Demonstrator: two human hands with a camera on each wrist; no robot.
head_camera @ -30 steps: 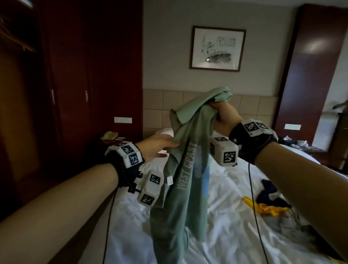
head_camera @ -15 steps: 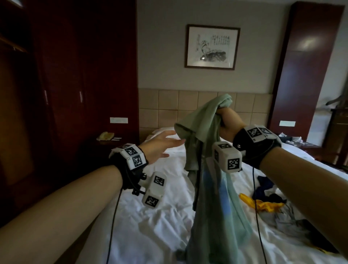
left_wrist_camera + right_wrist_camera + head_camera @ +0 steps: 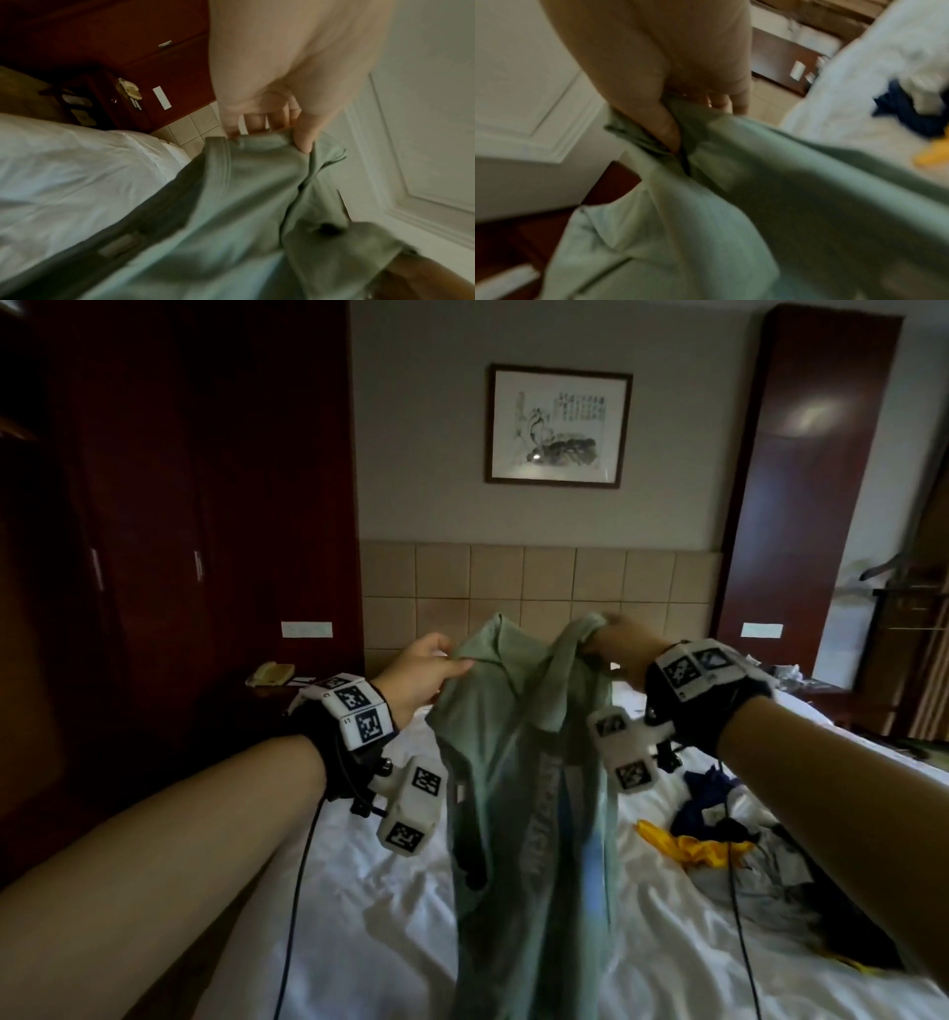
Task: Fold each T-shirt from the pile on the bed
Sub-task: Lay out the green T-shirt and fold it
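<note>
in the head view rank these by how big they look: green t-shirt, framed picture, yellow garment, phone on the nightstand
1. green T-shirt, though it hangs nearest the camera
2. framed picture
3. yellow garment, partly covered by other clothes
4. phone

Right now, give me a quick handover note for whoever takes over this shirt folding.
Left hand pinches the green T-shirt at its top edge; right hand grips the other top corner. The shirt hangs in the air over the white bed, not yet spread or folded. The pile of clothes waits on the bed's right side. No folded shirt is in view.
</note>
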